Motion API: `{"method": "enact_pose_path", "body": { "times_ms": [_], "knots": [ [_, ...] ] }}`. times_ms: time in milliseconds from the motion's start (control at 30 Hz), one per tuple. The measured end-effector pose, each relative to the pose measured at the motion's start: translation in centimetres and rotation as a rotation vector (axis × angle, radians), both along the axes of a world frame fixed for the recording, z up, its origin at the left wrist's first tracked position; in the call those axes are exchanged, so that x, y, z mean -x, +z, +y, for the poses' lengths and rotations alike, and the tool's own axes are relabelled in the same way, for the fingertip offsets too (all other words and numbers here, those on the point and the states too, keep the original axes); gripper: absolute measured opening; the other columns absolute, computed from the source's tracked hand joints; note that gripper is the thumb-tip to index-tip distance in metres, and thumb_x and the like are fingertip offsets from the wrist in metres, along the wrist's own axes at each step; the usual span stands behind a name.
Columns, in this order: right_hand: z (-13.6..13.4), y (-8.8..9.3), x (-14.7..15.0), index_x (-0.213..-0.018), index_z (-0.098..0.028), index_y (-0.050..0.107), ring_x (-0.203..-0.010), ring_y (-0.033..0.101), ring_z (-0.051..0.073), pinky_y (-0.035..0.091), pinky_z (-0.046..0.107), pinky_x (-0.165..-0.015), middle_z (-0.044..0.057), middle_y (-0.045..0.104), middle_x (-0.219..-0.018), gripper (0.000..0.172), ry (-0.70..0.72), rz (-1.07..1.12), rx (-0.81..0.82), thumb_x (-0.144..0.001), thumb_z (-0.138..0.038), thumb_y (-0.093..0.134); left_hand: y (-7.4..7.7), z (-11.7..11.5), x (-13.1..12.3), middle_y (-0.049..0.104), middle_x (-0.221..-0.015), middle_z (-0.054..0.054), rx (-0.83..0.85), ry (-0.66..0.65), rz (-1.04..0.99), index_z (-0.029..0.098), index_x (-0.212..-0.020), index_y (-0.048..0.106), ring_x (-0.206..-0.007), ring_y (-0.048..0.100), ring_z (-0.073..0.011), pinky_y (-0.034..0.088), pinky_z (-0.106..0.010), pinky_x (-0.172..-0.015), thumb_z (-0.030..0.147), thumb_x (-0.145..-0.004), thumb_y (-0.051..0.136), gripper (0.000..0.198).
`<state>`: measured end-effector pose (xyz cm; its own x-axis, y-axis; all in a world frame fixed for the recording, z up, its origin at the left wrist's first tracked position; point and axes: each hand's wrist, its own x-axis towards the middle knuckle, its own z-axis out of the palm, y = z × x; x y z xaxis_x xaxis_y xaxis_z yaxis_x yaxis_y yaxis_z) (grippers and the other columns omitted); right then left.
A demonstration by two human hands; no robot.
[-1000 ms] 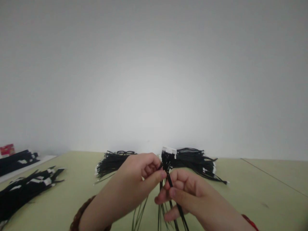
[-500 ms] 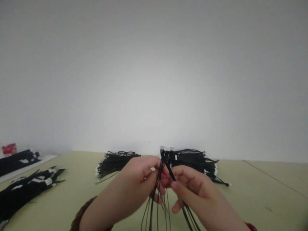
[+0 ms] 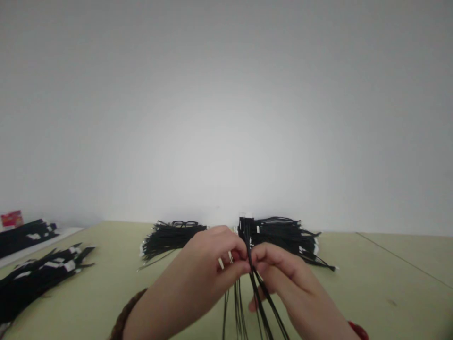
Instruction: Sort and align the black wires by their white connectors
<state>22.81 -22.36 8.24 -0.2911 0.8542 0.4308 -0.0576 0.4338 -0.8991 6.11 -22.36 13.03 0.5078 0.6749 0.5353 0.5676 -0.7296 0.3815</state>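
Between my two hands hangs a bundle of thin black wires (image 3: pixel 260 302) joined at the top to a white connector (image 3: pixel 247 215). My left hand (image 3: pixel 215 264) pinches the wires below the connector with thumb and forefinger. Close against it, my right hand (image 3: pixel 283 271) is closed on the same wires from the other side. The loose wire ends fan downward past the bottom of the view. Which single wires lie in each hand is hidden by the fingers.
Behind my hands lie a left pile of black cables (image 3: pixel 170 240) and a right pile of black cables (image 3: pixel 286 236). Eyeglasses (image 3: pixel 185 224) rest by the left pile. More black cables (image 3: pixel 42 278) and a red item (image 3: pixel 12 218) are at the far left. A pale wall rises behind the table.
My fingers have come together on the wires just below the connector. The wires there are gathered closer, and the connector has turned to look narrower.
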Motion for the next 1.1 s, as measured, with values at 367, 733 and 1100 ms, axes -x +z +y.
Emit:
{"method": "enact_pose_path", "body": {
  "times_ms": [367,733,1100],
  "knots": [
    [-0.9,0.9,-0.2,-0.072,-0.018,0.050,-0.070,0.053,0.013,0.054,0.030,-0.063,0.002,0.057,-0.082,0.034,0.166,0.078,0.132,-0.076,-0.046,0.070,-1.3,0.8,0.1,0.057,-0.102,-0.004,0.240,-0.043,-0.215,0.023,-0.113,0.047,-0.089,0.054,-0.0195,0.046,-0.033,-0.079,0.023,-0.072,0.068,0.046],
    [-1.2,0.9,-1.7,-0.082,-0.019,0.052,-0.065,0.054,0.014,0.048,0.025,-0.055,0.001,0.057,-0.074,0.017,0.018,-0.270,-0.017,-0.090,-0.033,0.049,-0.5,1.4,0.6,0.061,-0.074,0.001,0.406,-0.066,-0.054,0.019,-0.081,0.055,-0.070,0.056,-0.0152,0.042,-0.026,-0.062,0.024,-0.088,0.042,0.015],
    [-2.0,0.8,-1.0,-0.077,-0.021,0.049,-0.066,0.057,0.015,0.045,0.025,-0.057,0.001,0.060,-0.074,0.016,-0.190,-0.544,-0.255,-0.090,-0.026,0.043,-0.4,1.1,0.0,0.052,-0.077,0.003,0.664,-0.313,-0.304,0.019,-0.081,0.051,-0.071,0.050,-0.0120,0.041,-0.023,-0.064,0.021,-0.081,0.054,0.003]
  ]
}}
